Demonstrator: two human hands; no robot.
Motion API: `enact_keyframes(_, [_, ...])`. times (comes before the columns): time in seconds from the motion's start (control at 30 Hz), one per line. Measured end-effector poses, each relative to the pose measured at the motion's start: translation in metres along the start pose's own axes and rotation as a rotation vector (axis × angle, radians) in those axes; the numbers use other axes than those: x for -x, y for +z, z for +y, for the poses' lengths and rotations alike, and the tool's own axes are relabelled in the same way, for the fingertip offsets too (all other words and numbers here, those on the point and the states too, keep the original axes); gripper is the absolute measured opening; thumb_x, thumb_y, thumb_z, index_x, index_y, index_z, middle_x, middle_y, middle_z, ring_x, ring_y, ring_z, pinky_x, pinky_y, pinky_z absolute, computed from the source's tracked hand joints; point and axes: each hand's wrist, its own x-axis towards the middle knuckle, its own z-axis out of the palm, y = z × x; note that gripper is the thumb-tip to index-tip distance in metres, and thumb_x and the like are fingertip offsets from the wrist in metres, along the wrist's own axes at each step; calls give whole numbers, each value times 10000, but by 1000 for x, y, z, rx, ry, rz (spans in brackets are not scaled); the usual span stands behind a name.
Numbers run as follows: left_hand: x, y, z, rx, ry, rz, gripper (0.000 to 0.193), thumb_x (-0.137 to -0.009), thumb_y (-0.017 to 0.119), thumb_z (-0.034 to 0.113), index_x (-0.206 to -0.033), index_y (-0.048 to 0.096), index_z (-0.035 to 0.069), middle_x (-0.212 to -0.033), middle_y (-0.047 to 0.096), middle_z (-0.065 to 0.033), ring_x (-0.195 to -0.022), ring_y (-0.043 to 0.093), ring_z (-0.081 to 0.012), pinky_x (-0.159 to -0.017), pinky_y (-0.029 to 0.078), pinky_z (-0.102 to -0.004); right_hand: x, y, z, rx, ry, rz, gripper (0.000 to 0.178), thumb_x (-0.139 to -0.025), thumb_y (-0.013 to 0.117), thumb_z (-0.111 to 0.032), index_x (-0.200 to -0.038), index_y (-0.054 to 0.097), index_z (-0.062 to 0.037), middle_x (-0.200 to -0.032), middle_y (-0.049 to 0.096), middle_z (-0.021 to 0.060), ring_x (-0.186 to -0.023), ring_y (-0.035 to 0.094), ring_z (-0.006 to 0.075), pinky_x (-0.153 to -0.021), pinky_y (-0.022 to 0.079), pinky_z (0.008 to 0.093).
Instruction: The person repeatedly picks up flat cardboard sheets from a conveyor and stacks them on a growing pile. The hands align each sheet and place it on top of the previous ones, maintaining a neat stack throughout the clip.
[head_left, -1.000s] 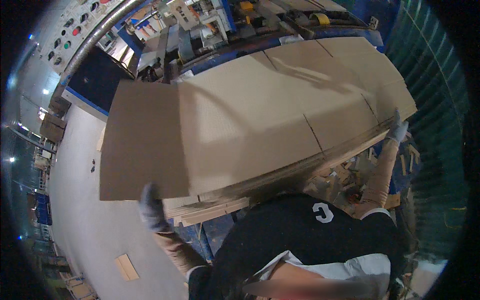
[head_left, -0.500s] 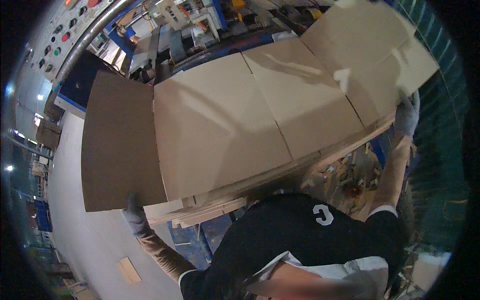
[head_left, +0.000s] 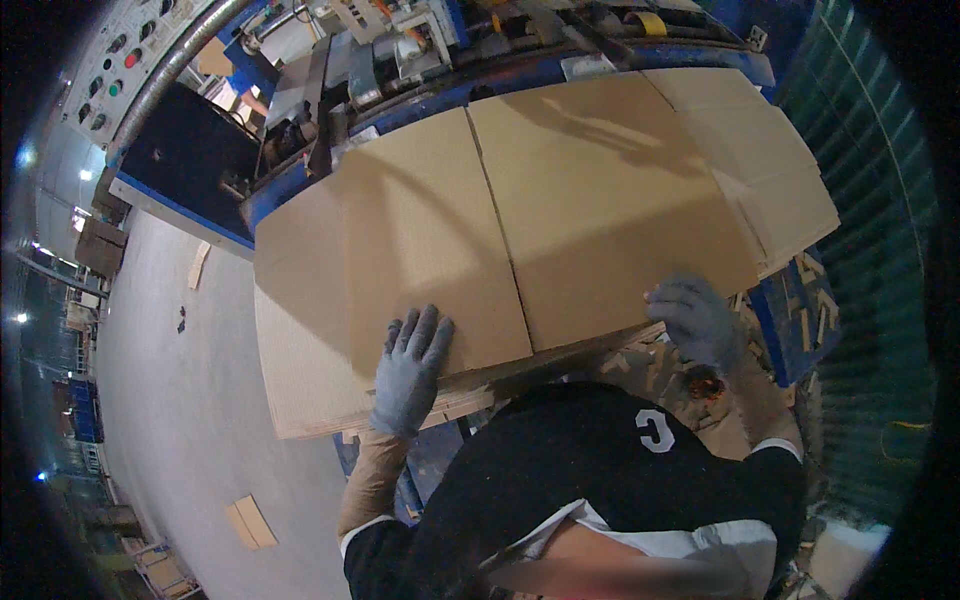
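Note:
A brown corrugated cardboard sheet (head_left: 610, 200) lies on top of a cardboard stack, a dark crease running across it from far to near. My left hand (head_left: 408, 370), in a grey glove, rests flat on the sheet's near left part with its fingers spread. My right hand (head_left: 695, 318), gloved too, lies at the near right edge, fingers stretched toward the left and apart from any grip. Lighter cardboard panels (head_left: 300, 330) of the stack show past the sheet at the left, and more panels (head_left: 780, 165) show at the right.
Machinery (head_left: 380, 60) with rollers and a blue frame stands beyond the stack. A control panel (head_left: 125, 60) with buttons is at the far left. Cardboard scraps (head_left: 660, 370) fill the space below the near right edge. A loose cardboard piece (head_left: 250, 522) lies on the grey floor.
Both hands have moved inward from the outer ends to the near edge. My left hand has let go of the dark left end panel, and the end panels are no longer raised.

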Motion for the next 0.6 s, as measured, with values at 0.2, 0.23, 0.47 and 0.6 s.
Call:
enact_keyframes(0.2, [-1, 9, -31, 23, -3, 175, 601, -765, 507, 45, -1361, 455, 110, -1414, 424, -175, -1303, 397, -380, -1093, 280, -512, -24, -5, 48, 327, 45, -95, 528, -732, 708, -440, -1108, 593, -88, -1236, 559, 139, -1190, 477, 334, -1024, 359, 479])
enact_keyframes(0.23, [-6, 10, -40, 39, -2, 213, 620, -755, 515, 52, -1369, 445, 108, -1418, 420, -176, -1305, 394, -380, -1097, 275, -512, -33, -7, 61, 338, 67, -132, 598, -715, 696, -497, -1131, 585, -82, -1244, 554, 140, -1202, 467, 337, -1033, 350, 477])
enact_keyframes(0.47, [-89, 19, -109, 23, 22, 378, 694, -721, 685, 106, -1370, 440, 82, -1394, 439, -186, -1293, 400, -372, -1102, 285, -476, -114, -1, 131, 277, 128, -70, 739, -694, 689, -568, -1205, 556, -52, -1282, 528, 148, -1204, 471, 346, -1031, 357, 442])
enact_keyframes(0.6, [-158, 24, -133, -41, -37, 498, 576, -761, 667, 131, -1306, 490, 71, -1313, 498, -196, -1205, 466, -389, -1025, 370, -467, -156, 16, 164, 285, 275, -63, 634, -734, 679, -508, -1192, 585, -80, -1234, 562, 152, -1138, 524, 341, -970, 406, 444])
